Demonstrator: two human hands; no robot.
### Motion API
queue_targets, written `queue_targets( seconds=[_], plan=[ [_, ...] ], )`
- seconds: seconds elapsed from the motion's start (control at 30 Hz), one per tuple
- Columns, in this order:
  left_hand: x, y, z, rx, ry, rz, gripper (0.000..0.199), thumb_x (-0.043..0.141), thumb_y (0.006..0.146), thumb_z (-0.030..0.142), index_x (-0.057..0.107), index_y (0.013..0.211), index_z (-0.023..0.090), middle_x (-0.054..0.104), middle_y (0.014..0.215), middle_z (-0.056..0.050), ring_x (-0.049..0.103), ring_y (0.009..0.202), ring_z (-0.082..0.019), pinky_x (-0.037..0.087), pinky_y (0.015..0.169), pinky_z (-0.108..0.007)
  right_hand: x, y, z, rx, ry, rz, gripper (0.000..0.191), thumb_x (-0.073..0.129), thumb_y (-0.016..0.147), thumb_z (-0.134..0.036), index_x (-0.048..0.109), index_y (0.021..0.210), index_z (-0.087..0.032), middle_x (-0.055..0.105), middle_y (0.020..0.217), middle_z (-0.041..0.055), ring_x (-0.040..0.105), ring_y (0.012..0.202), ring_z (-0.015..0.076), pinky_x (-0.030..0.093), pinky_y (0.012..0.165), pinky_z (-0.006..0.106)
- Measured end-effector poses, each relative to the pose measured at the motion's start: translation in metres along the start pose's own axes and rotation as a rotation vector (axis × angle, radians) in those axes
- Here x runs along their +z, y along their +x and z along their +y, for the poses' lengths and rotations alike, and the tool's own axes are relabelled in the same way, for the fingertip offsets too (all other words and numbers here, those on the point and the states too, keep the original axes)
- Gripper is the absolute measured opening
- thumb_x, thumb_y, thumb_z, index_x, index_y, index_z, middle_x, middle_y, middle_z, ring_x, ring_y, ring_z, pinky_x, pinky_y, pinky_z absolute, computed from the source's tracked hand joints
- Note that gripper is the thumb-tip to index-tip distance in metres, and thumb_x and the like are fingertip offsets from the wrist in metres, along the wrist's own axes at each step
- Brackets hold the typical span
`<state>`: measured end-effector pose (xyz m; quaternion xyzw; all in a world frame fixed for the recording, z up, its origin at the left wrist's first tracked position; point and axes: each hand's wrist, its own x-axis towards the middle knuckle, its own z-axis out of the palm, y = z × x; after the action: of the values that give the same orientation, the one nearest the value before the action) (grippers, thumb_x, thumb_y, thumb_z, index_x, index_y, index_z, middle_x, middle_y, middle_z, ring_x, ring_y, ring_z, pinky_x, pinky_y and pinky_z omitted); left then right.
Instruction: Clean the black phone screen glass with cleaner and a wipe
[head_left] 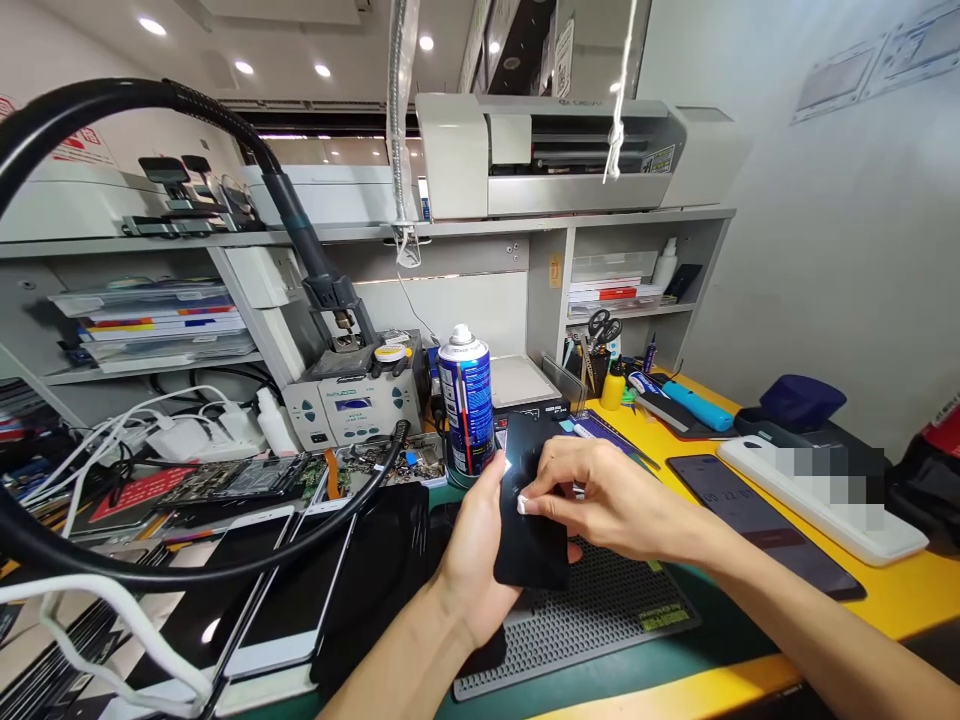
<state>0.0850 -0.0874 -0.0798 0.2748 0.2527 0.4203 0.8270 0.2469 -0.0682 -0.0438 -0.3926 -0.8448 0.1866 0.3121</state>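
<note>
My left hand (480,550) is wrapped round a flat black phone-sized panel (531,555), holding it tilted up above the mat. Whether it is a whole phone or only a screen, I cannot tell. Between the thumb and fingers of my right hand (592,495) is a small white wad (523,503), pressed against the panel's dark face. Just behind the panel stands a blue and white spray can (466,400). A grey perforated mat (592,640) lies beneath both hands.
At left lie several phones and screens (281,600), with a black hose (247,565) arching over them. Behind stands a grey soldering or hot-air station (360,405). On the right are a dark phone (757,515), a white case-like object (817,490) and a yellow bottle (613,388).
</note>
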Motion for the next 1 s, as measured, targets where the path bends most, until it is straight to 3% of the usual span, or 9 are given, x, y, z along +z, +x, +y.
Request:
queue_targets(
  seconds=[0.13, 0.3, 0.43, 0.6, 0.8, 0.9, 1.0],
  plan=[
    [-0.002, 0.001, 0.001, 0.004, -0.008, 0.011, 0.052, 0.034, 0.098, 0.052, 0.064, 0.105, 0.010, 0.067, 0.083, -0.011, 0.066, 0.068, -0.022, 0.056, 0.063, -0.036, 0.001, 0.000, 0.004, 0.051, -0.049, 0.146, 0.021, 0.063, 0.091, -0.032, 0.076, 0.084, -0.017, 0.067, 0.082, 0.0068, 0.060, 0.076, 0.0186, 0.044, 0.069, 0.031],
    [-0.004, 0.001, 0.001, -0.010, -0.026, 0.022, 0.050, 0.037, 0.097, 0.053, 0.064, 0.105, 0.012, 0.064, 0.076, -0.007, 0.062, 0.059, -0.017, 0.053, 0.055, -0.031, 0.004, -0.002, 0.009, 0.005, 0.011, 0.008, 0.016, 0.070, 0.086, -0.032, 0.077, 0.077, -0.021, 0.065, 0.075, 0.0016, 0.061, 0.068, 0.0141, 0.045, 0.062, 0.025],
    [-0.007, 0.004, 0.001, -0.013, -0.036, 0.045, 0.053, 0.038, 0.096, 0.055, 0.065, 0.102, 0.010, 0.067, 0.079, -0.010, 0.064, 0.062, -0.021, 0.054, 0.057, -0.034, 0.008, -0.001, 0.011, 0.050, 0.001, 0.102, 0.024, 0.061, 0.093, -0.033, 0.076, 0.082, -0.016, 0.065, 0.085, 0.0059, 0.061, 0.073, 0.0154, 0.046, 0.066, 0.027],
    [-0.009, 0.007, -0.001, 0.041, -0.066, 0.042, 0.043, 0.046, 0.095, 0.051, 0.066, 0.102, 0.014, 0.068, 0.077, -0.006, 0.065, 0.063, -0.018, 0.054, 0.064, -0.031, 0.015, -0.007, -0.002, -0.034, -0.018, -0.017, 0.009, 0.070, 0.086, -0.025, 0.078, 0.082, -0.024, 0.066, 0.077, 0.0002, 0.061, 0.073, 0.0143, 0.044, 0.068, 0.025],
    [-0.012, 0.007, -0.004, 0.025, -0.013, 0.022, 0.058, 0.048, 0.090, 0.063, 0.068, 0.093, 0.008, 0.069, 0.074, -0.014, 0.065, 0.059, -0.023, 0.050, 0.057, -0.034, 0.011, 0.001, -0.009, 0.022, -0.111, 0.177, 0.024, 0.058, 0.093, -0.027, 0.073, 0.077, -0.016, 0.064, 0.078, 0.0057, 0.058, 0.076, 0.0184, 0.041, 0.068, 0.029],
    [-0.016, 0.012, -0.004, 0.049, -0.024, -0.020, 0.052, 0.050, 0.090, 0.060, 0.068, 0.090, 0.012, 0.068, 0.069, -0.009, 0.064, 0.057, -0.020, 0.051, 0.064, -0.034, 0.016, -0.003, -0.017, -0.014, -0.106, 0.125, 0.016, 0.064, 0.089, -0.026, 0.073, 0.077, -0.019, 0.065, 0.077, 0.0026, 0.059, 0.072, 0.0158, 0.041, 0.065, 0.026],
    [-0.021, 0.017, -0.004, 0.050, -0.025, -0.085, 0.053, 0.051, 0.089, 0.061, 0.068, 0.099, 0.012, 0.069, 0.074, -0.009, 0.067, 0.069, -0.023, 0.051, 0.075, -0.035, 0.019, -0.008, -0.021, -0.047, -0.103, 0.080, 0.008, 0.068, 0.084, -0.023, 0.075, 0.080, -0.022, 0.066, 0.078, 0.0005, 0.060, 0.071, 0.0139, 0.041, 0.064, 0.023]
  ],
)
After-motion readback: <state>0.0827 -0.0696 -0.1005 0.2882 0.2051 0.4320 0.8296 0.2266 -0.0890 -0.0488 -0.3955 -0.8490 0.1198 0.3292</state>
